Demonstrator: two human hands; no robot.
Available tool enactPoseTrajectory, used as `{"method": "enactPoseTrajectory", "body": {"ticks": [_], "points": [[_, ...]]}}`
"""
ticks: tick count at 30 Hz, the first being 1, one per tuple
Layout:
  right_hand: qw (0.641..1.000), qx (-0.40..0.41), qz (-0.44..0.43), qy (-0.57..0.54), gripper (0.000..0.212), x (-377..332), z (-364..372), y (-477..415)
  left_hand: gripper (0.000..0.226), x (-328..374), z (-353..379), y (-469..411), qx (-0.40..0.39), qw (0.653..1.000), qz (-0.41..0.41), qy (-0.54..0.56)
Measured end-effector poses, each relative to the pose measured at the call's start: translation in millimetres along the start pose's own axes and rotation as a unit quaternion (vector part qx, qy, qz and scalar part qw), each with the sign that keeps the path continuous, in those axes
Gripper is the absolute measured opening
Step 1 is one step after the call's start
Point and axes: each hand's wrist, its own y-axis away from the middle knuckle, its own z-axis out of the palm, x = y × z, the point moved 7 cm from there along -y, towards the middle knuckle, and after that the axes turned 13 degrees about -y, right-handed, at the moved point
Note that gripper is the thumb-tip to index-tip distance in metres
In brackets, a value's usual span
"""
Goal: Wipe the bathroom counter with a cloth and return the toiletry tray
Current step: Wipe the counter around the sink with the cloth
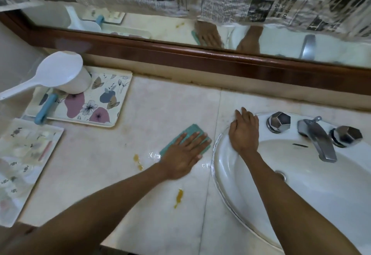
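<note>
My left hand lies flat, fingers spread, pressing a folded teal cloth onto the pale marble counter just left of the sink. My right hand rests palm down on the sink's white rim, holding nothing. Two yellow-orange stains and a wet patch mark the counter near the cloth. A floral tray stands at the back left, carrying a white ladle-like scoop and a blue-handled item.
A second patterned tray with small toiletries sits at the left edge. The faucet and two chrome knobs stand behind the basin. A wood-framed mirror, partly covered by newspaper, runs along the back.
</note>
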Motion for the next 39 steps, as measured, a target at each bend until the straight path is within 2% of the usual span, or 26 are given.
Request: {"method": "enactPoseTrajectory", "body": {"ticks": [2,3,5,8,10,11,13,16,18,19,21,23,26,28,31,34,36,39], "points": [[1.000,0.000,-0.004,0.002,0.051,2,1,7,0.052,-25,-4,9,-0.007,0.995,0.092,-0.034],[1.000,0.002,-0.001,0.000,0.050,3,1,11,0.052,-42,-6,4,-0.016,0.994,0.100,-0.048],[1.000,0.002,0.012,-0.004,0.049,5,1,19,0.053,-74,-12,-18,-0.024,0.999,0.023,-0.035],[1.000,-0.001,0.026,-0.003,0.049,4,2,21,0.054,-72,-18,-47,0.004,0.986,-0.168,0.010],[0.999,-0.003,0.037,-0.011,0.052,3,2,21,0.056,-39,-13,-47,-0.002,0.980,-0.200,0.022],[0.999,-0.004,0.042,-0.017,0.054,3,1,20,0.056,-19,-7,-39,-0.009,0.987,-0.162,0.011],[0.999,-0.006,0.043,-0.025,0.057,2,1,20,0.056,7,0,-13,-0.024,0.999,-0.025,-0.022],[0.999,0.001,0.041,-0.033,0.058,2,0,23,0.054,3,2,19,-0.048,0.987,0.147,-0.041],[0.998,0.008,0.042,-0.038,0.057,2,-1,27,0.053,-12,-1,15,-0.049,0.975,0.207,-0.069],[0.998,0.008,0.043,-0.041,0.055,2,-1,29,0.052,-19,-3,6,-0.048,0.975,0.206,-0.071],[0.998,0.010,0.046,-0.043,0.048,1,1,32,0.052,-30,-7,-24,-0.042,0.988,0.135,-0.057],[0.998,0.015,0.052,-0.038,0.045,-1,2,34,0.052,-36,-12,-51,-0.025,0.999,0.015,-0.022],[0.998,0.023,0.058,-0.029,0.044,-4,3,40,0.054,-29,-15,-62,-0.011,0.993,-0.114,0.033],[0.998,0.036,0.054,-0.021,0.044,-9,4,50,0.054,-8,-7,-41,-0.004,0.995,-0.095,0.027],[0.996,0.053,0.069,-0.018,0.048,-18,6,66,0.053,13,6,21,-0.016,1.000,0.015,0.011],[0.994,0.044,0.097,-0.024,0.051,-27,13,72,0.052,-4,8,49,-0.025,0.995,0.101,-0.004],[0.995,0.026,0.098,-0.011,0.048,-34,19,75,0.051,-30,4,33,-0.025,0.995,0.096,-0.019],[0.998,-0.005,0.064,-0.003,0.051,-52,31,80,0.051,-89,-8,9,-0.024,1.000,-0.011,-0.002]]}}
